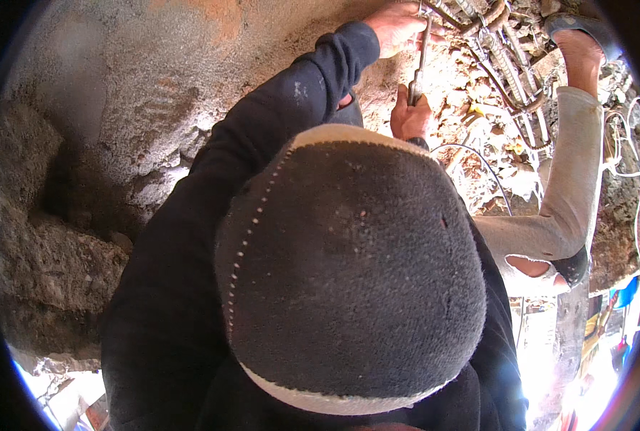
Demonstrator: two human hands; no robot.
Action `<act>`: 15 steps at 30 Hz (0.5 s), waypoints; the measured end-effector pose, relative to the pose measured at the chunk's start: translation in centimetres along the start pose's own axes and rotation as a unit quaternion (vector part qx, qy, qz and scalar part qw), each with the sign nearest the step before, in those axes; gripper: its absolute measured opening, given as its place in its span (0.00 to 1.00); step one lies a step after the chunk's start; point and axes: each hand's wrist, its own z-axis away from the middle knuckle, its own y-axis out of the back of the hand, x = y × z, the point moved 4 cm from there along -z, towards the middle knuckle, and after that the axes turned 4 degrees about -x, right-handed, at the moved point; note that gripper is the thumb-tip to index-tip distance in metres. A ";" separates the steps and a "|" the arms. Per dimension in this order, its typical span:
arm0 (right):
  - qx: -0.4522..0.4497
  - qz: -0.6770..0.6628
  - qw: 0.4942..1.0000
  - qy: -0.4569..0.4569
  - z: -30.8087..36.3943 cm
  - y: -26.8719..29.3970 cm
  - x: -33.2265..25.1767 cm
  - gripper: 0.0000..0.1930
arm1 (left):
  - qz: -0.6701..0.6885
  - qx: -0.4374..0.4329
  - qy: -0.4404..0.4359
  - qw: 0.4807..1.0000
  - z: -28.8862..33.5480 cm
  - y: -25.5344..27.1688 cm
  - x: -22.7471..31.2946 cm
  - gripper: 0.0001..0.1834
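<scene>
My right hand (pixel 411 117) is closed around the thicker lower end of a long, slim metal hand tool (pixel 422 61). The tool's exact kind does not show. Its thin upper end points up beside my left hand (pixel 397 30), which reaches in from the left in a dark sleeve. Those left fingers are bent together close to the steel bars; what they pinch, if anything, is too small to make out. Right of both hands, a cage of ribbed reinforcing bars (pixel 503 61) with bent cross ties lies at a slant over the rubble.
A rough earth or plaster wall (pixel 133 79) rises on the left. Broken stones and dry leaves (pixel 471 93) cover the ground. A bent leg in pale trousers (pixel 575 158) stands to the right, near a white cord (pixel 625 136). A dark cap (pixel 356 266) blocks the middle.
</scene>
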 end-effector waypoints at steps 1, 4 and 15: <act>0.000 -0.016 1.000 -0.001 0.0 -0.2 0.2 0.24 | -0.106 0.028 -0.087 0.990 -0.2 0.8 1.4 0.15; -0.007 -0.041 0.999 0.024 0.3 -1.0 0.4 0.26 | -0.139 -0.028 -0.014 0.990 0.9 -0.2 -0.9 0.13; -0.499 -0.457 0.712 -0.189 0.5 -1.4 -0.3 0.19 | 0.450 0.143 0.368 0.801 -0.6 -2.3 -1.9 0.05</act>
